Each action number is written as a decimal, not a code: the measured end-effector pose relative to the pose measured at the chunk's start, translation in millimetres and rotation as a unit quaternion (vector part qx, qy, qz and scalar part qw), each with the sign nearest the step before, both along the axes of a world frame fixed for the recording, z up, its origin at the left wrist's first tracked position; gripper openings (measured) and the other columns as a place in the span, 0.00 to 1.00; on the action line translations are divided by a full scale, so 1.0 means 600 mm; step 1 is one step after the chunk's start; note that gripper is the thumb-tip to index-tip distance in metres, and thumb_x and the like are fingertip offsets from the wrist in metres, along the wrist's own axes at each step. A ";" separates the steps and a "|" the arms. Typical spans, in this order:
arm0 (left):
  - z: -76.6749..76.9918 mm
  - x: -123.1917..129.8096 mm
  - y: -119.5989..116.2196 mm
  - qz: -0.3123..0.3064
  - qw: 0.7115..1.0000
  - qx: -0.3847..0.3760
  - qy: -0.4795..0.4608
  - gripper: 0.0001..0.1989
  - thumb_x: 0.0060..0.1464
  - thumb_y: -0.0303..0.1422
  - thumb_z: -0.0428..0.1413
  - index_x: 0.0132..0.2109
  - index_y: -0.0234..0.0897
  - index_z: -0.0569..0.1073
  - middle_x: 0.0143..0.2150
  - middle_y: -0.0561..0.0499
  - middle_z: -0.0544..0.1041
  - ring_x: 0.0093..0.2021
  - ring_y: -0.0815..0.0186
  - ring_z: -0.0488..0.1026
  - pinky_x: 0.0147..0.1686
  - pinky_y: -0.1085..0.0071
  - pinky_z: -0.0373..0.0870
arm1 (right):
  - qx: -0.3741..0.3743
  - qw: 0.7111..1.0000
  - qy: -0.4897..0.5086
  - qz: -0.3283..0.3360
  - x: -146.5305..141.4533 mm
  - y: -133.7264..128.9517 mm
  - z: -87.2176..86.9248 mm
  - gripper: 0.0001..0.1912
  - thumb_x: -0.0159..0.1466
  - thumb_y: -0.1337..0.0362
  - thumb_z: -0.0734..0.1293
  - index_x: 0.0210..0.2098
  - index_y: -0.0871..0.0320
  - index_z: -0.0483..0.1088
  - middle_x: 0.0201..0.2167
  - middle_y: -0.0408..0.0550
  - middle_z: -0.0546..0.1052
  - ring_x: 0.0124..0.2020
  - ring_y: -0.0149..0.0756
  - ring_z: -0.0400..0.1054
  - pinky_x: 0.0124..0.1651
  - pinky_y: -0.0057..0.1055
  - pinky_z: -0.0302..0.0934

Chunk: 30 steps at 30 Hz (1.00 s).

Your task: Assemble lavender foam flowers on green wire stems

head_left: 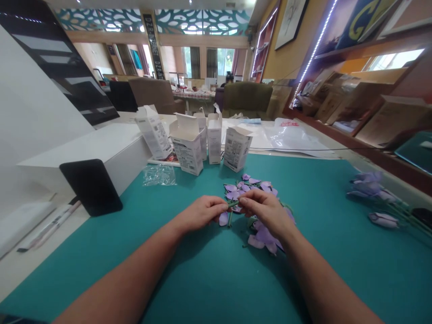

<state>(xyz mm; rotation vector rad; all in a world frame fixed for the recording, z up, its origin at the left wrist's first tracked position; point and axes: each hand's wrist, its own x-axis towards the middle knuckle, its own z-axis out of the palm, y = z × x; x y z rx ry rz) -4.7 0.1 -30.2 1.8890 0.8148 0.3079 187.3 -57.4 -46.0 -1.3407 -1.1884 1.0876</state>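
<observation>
Green stem (232,204) sits pinched between both hands, right at the grips; a teal cutting mat (337,274) spreads beneath everything, and white cartons (186,150) stand in a loose row beyond the grips; a clear plastic bag (158,175) lies beyond and left of the grips, while lilac flowers on long stems (367,186) lie well to the right; loose lilac petals (265,236) heap just beyond and beneath the grips; left hand (199,213) and right hand (261,211) each close in a narrow pinch on the stem, and how firmly cannot be told; so slim a hold on something this thin could let it roll free and drop among the petals, where it would be hard to spot; too hard a squeeze or twist might bend it; a careless wrist or forearm could drag the heap apart or crease a petal.
</observation>
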 end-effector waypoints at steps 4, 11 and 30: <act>0.000 -0.002 0.006 0.028 0.999 0.025 0.014 0.20 0.56 0.42 0.47 0.46 0.33 0.73 0.22 0.56 0.66 0.22 0.70 0.62 0.25 0.74 0.59 | 0.032 0.991 -0.091 -0.090 0.036 0.003 0.003 0.18 0.52 0.49 0.68 0.28 0.59 0.72 0.23 0.44 0.73 0.23 0.31 0.65 0.27 0.29 0.59; -0.004 0.001 0.009 0.049 0.999 0.014 0.020 0.17 0.53 0.40 0.47 0.42 0.32 0.71 0.33 0.50 0.75 0.25 0.68 0.68 0.30 0.72 0.64 | 0.057 0.910 -0.368 -0.183 0.095 0.003 -0.004 0.10 0.57 0.58 0.64 0.28 0.57 0.74 0.23 0.44 0.76 0.26 0.36 0.67 0.30 0.31 0.55; -0.002 0.003 0.003 0.049 0.998 0.027 0.038 0.21 0.55 0.41 0.46 0.47 0.32 0.72 0.29 0.52 0.72 0.24 0.68 0.65 0.27 0.72 0.62 | -0.008 0.812 -0.583 -0.018 0.051 0.020 -0.034 0.07 0.61 0.68 0.64 0.33 0.56 0.76 0.36 0.49 0.75 0.38 0.38 0.67 0.35 0.29 0.54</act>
